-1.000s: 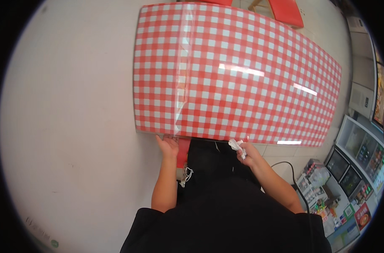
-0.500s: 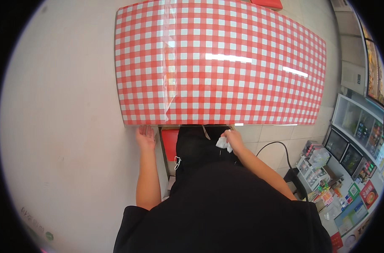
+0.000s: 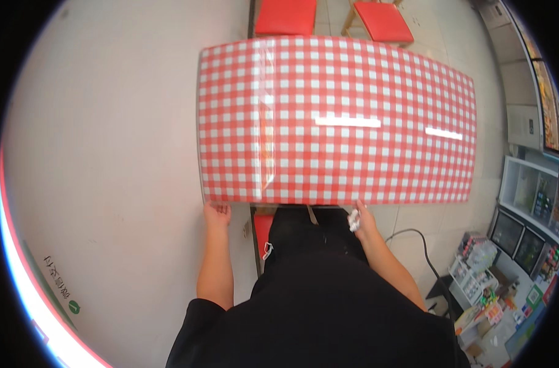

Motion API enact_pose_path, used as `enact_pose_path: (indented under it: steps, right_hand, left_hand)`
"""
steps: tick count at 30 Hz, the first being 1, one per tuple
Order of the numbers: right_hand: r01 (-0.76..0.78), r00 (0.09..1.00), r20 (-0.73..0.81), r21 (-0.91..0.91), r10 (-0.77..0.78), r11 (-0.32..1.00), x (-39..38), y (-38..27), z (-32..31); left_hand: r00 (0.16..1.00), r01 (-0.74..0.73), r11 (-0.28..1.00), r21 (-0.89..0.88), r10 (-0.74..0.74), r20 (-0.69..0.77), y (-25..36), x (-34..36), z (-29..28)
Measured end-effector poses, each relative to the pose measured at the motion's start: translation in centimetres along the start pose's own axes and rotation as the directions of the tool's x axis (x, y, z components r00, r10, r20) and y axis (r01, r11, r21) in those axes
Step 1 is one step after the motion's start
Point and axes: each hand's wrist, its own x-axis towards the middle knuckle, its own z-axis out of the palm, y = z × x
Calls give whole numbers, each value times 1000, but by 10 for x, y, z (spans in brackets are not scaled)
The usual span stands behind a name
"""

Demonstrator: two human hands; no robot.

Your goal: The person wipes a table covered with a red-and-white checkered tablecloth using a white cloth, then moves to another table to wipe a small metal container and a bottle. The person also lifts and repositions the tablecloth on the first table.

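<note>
A table point(image 3: 347, 162) with a red-and-white checked top under a clear, shiny cover stretches across in front of me. My left hand point(image 3: 217, 213) is at its near left corner, palm up, with the fingers curled in at the edge; the fingertips are partly hidden. Crumpled in my right hand point(image 3: 366, 219) is a white tissue point(image 3: 354, 221). That hand is also up against the near edge, one finger reaching onto the rim.
Pale wall point(image 3: 120, 153) runs along the left. Beyond the table stand red-seated stools point(image 3: 383, 23); another red seat point(image 3: 264, 228) is beside my leg. At right are a black cable point(image 3: 417, 236), a cluttered counter point(image 3: 475, 282) and a glass-fronted cabinet point(image 3: 531, 190).
The view has shifted, so the table sits lower and further right and more stools show beyond it. My left fingers have closed in at the edge; my right hand has moved right, keeping the tissue.
</note>
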Motion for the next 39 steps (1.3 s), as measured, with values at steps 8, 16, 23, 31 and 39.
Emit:
enact_pose_path:
  steps: [8,16,23,31,39]
  right_hand:
    - [42,999,-1,-182,-43,982,-10,-2,-12]
    - [33,999,-9,-123,-34,992,13,6,-21]
    - [25,1000,-9,-151,-27,988,7,-2,-18]
    - [-8,1000,-22,-154,5,988,0,3,-15]
    - [-14,998,-59,-148,5,989,-12,0,-2]
  left_hand:
    - [1000,0,995,-99,-3,-26,0,-23,-10]
    - [994,-8,994,-105,19,106,-1,-20,-7]
    - [994,-5,994,-111,17,111,-3,-41,12]
    - [985,20,995,-96,-4,171,-1,-14,-12]
    - [993,-16,999,-45,21,117,-7,6,-2]
